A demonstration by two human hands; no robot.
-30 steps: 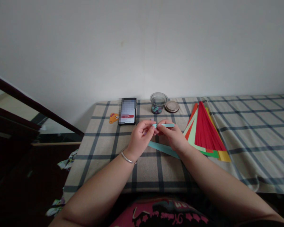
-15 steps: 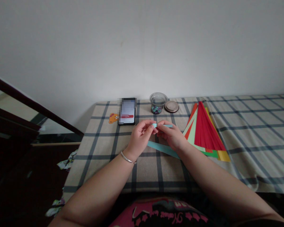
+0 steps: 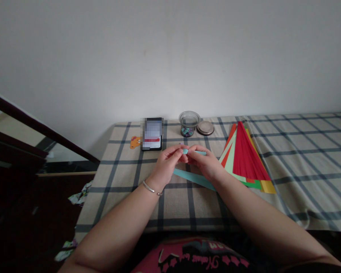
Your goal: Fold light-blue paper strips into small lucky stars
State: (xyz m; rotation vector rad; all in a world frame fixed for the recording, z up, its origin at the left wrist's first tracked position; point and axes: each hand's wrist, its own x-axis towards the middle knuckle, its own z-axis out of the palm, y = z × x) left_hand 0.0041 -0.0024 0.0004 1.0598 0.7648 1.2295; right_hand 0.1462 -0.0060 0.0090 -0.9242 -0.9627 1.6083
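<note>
Between my two hands is a narrow light-blue paper strip [image 3: 200,152], its left end folded into a small knot. My left hand [image 3: 170,159] pinches that folded end between thumb and fingertips. Closed on the strip just to the right, my right hand [image 3: 203,159] has the loose tail sticking out past its thumb. Some of my fingers are hidden behind the paper. Under my wrists, more light-blue paper strips [image 3: 194,179] lie flat on the cloth. Beyond my hands stands a clear plastic cup [image 3: 189,123] with small blue and purple folded pieces in its bottom.
A round lid [image 3: 205,127] lies beside the cup. To the left are a phone [image 3: 152,134] and an orange bear-shaped piece [image 3: 135,142]. Fanned red, green, orange and yellow paper strips [image 3: 248,159] lie to the right on the checked tablecloth [image 3: 116,204]. A wall rises behind.
My hands have drawn slightly closer together, and the fingertips press nearer around the folded end of the strip. The view has shifted very slightly.
</note>
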